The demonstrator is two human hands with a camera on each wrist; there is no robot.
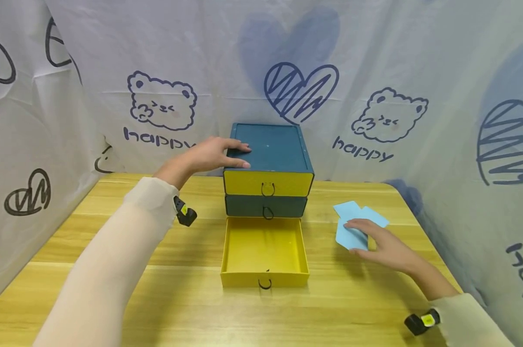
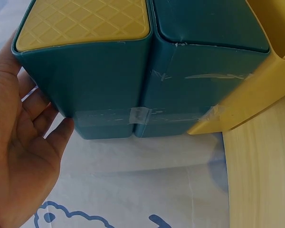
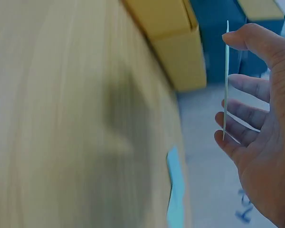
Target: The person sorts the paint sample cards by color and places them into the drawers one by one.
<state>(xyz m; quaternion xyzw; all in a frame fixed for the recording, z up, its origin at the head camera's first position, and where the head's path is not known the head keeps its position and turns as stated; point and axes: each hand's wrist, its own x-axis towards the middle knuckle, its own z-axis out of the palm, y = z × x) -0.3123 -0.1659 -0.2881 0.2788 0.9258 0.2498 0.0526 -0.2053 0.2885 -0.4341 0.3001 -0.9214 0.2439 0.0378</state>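
A small drawer box (image 1: 267, 144) with a dark teal top and stacked yellow and teal drawers stands at the back of the table. Its bottom yellow drawer (image 1: 264, 279) is out at the front. My left hand (image 1: 213, 153) rests at the left edge of the box's top, its fingers along the teal side (image 2: 90, 85) in the left wrist view. To the right, my right hand (image 1: 387, 246) holds a light blue sheet of paper (image 1: 350, 236) between thumb and fingers. The sheet (image 3: 226, 90) appears edge-on in the right wrist view. More light blue paper (image 1: 374, 216) lies just beyond that hand.
The wooden table (image 1: 179, 299) reaches back to a white curtain (image 1: 226, 58) printed with bears, hearts and lettering. More curtain hangs at both sides. Clear tape (image 2: 139, 115) crosses the box's side. A black loop pull (image 1: 265, 284) is on the drawer front.
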